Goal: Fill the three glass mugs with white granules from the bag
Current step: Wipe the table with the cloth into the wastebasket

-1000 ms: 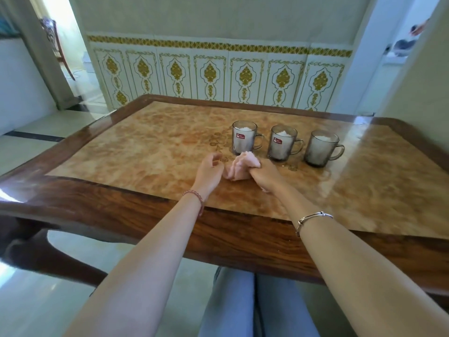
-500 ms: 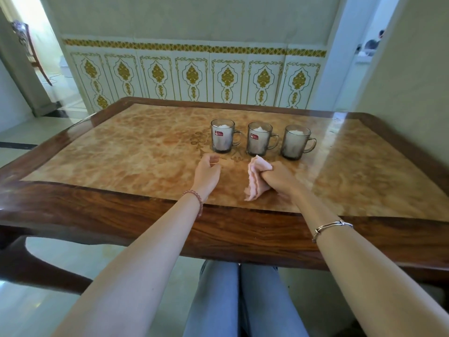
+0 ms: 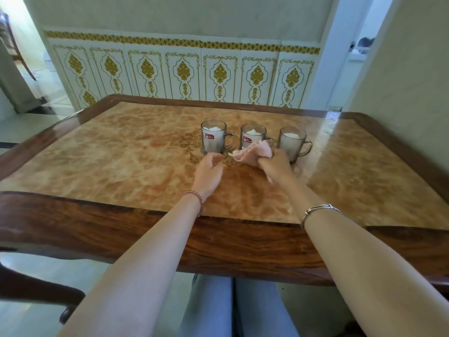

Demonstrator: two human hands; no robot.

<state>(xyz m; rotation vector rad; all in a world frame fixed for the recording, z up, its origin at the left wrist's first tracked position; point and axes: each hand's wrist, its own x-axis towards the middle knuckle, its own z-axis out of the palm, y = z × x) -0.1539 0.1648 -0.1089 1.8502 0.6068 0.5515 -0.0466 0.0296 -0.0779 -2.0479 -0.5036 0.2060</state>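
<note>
Three glass mugs stand in a row on the table, each holding white granules: the left mug (image 3: 213,138), the middle mug (image 3: 252,136) and the right mug (image 3: 292,142). My right hand (image 3: 275,166) grips a crumpled pink bag (image 3: 255,152) just in front of the middle and right mugs. My left hand (image 3: 209,172) rests on the table before the left mug, fingers loosely curled with nothing in them.
The mugs sit on a marble-patterned table (image 3: 121,161) with a dark wood rim (image 3: 97,227). A patterned wall panel (image 3: 182,71) runs behind it. A dark chair part (image 3: 36,288) shows at the lower left.
My right hand has carried the pink bag forward from the table's near side up to the mugs. My left hand has stayed in nearly the same spot.
</note>
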